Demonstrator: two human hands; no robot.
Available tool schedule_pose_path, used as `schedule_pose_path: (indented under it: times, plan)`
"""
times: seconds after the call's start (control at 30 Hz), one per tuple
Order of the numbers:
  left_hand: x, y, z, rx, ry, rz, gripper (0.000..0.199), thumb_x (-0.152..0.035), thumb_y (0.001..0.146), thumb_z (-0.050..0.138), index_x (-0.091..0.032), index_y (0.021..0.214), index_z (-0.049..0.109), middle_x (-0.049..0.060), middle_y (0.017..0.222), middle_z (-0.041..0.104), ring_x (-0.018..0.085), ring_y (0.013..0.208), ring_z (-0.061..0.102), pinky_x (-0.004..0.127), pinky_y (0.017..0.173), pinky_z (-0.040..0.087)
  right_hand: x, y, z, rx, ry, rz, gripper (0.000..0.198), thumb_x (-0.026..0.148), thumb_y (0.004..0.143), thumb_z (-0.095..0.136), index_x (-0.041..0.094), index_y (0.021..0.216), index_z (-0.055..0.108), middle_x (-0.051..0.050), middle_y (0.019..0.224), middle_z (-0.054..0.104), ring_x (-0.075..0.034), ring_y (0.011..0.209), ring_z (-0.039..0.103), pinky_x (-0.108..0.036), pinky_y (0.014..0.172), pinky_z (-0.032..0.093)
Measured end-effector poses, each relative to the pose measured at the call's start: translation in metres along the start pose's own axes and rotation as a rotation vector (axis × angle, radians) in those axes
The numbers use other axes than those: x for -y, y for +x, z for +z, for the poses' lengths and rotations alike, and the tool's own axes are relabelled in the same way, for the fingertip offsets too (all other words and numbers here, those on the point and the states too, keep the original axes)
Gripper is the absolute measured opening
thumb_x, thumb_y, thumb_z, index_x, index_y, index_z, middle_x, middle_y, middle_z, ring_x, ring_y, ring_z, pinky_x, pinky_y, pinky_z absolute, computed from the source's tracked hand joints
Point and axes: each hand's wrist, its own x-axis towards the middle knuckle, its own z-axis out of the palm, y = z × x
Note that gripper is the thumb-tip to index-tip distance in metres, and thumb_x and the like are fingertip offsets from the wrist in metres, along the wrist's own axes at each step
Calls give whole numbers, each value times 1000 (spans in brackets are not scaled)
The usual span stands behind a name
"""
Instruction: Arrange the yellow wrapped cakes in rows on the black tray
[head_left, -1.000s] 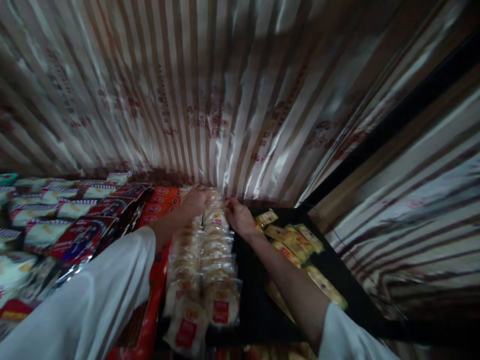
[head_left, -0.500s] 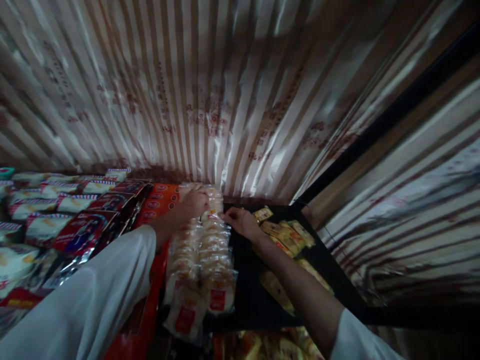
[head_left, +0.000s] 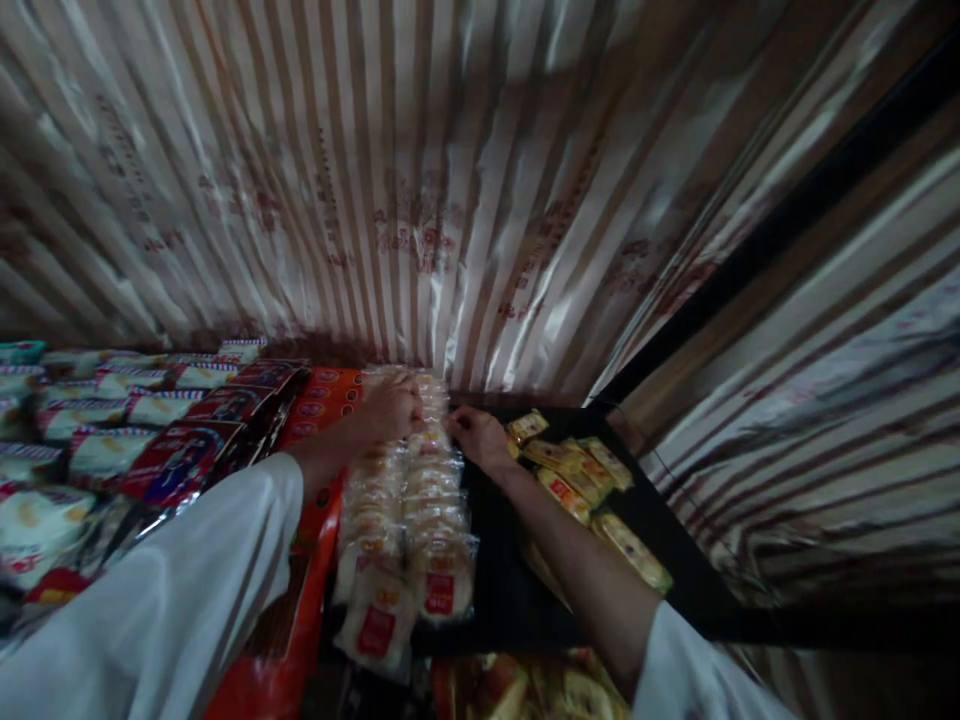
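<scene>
Grip unclear on both: left hand (head_left: 394,405) over wrapped packets (head_left: 433,490), right hand (head_left: 474,432) alongside.

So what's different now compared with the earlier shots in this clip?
The right hand has shifted slightly toward the near end of the right-hand row of clear-wrapped packs. Nothing is visibly picked up or let go, though the dim picture hides the exact grip. The left hand stays over the far part of the left-hand row; the yellow packets lie as they did.
</scene>
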Motion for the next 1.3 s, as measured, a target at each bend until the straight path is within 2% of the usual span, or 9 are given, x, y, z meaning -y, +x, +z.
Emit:
schedule_pose_path:
  times: [0.13,0.23,0.33,0.47,0.6,0.83,1.07,1.17,1.3]
  plan:
    - [2,-1,9,-21,35,-45,10,-24,76,62,-16,70,64,6,89,59,21,97,48,34,89,42,2,-9,-7,0,-31,82,31,49,85,51,22,90,66,-3,86,70,-17,77,63,-24,63,41]
    - [2,-1,14,-40,40,-66,9,-21,76,59,-15,70,62,7,89,58,21,97,48,35,89,43,0,-17,-15,70,-83,99,46,62,83,45,22,85,68,-6,84,70,-20,79,64,-26,62,40]
    - [0,-2,15,-40,26,-74,8,-19,76,57,-16,69,61,6,86,58,20,95,48,35,87,43,-5,-22,-19,182,-9,2,41,59,81,50,23,80,69,-2,78,69,-17,73,63,-24,59,39]
    - [-2,-3,13,-40,17,-73,9,-17,76,56,-16,70,61,6,86,59,20,92,48,35,86,44,-8,-21,-14,222,140,-59,25,45,77,61,22,77,70,2,71,68,-13,66,60,-21,56,38]
    - [-5,-4,6,-49,-8,-79,9,-18,77,57,-15,69,61,7,86,59,20,93,47,35,88,42,-7,-18,-6,181,156,-83,16,34,77,60,20,78,69,1,70,68,-13,64,60,-21,57,38]
    - [-9,-7,6,-66,-95,-25,21,-35,70,71,-16,76,64,8,99,58,24,108,44,37,93,41,1,-15,1,24,63,-113,14,33,81,58,23,80,68,1,72,69,-14,66,61,-22,59,38]
    - [-13,-9,16,-59,-20,39,10,-17,77,57,-16,69,64,7,89,60,21,100,47,37,92,42,2,-27,-11,-72,-42,-3,26,44,86,51,22,84,65,-3,80,68,-16,73,62,-24,61,39]
    - [-13,-8,17,-52,-10,40,11,-16,76,56,-16,68,64,7,84,59,21,96,48,39,93,41,-4,-35,-17,37,-41,-13,34,50,85,50,21,77,66,-3,73,66,-16,68,60,-25,59,38]
    - [-14,-8,17,-40,-24,30,11,-15,75,54,-15,69,63,7,82,59,21,94,47,39,92,40,-11,-42,-13,274,218,-120,31,49,80,57,21,76,69,1,69,66,-13,65,58,-22,59,40]
